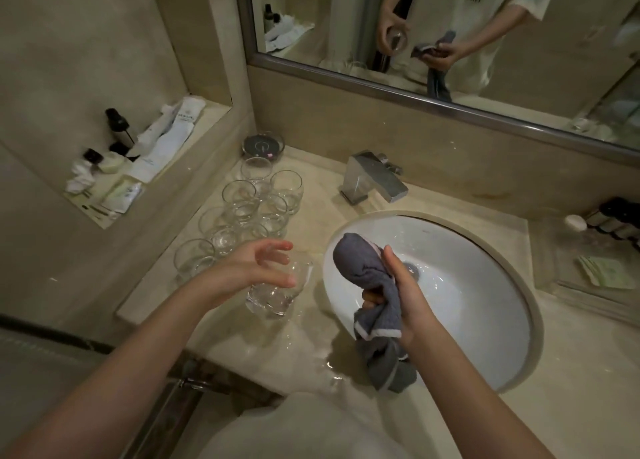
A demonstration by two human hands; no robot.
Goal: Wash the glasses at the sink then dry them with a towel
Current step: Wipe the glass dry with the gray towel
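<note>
My left hand (258, 268) holds a clear glass (273, 295) from above, tilted, just over the wet counter left of the sink (485, 250). Its thumb and fingers curl round the rim. My right hand (398, 292) grips a grey towel (363, 268) over the white basin; one bunched end points up toward the glass and the rest hangs down past the front rim. Several more clear glasses (249, 202) stand upright in a cluster on the counter behind my left hand.
A square chrome faucet (372, 178) stands behind the basin. A small round dish (263, 145) sits in the back corner. Toiletries and bottles (138, 150) lie on the left shelf, more bottles (613, 219) at the right. Water pools on the counter's front edge (311, 351).
</note>
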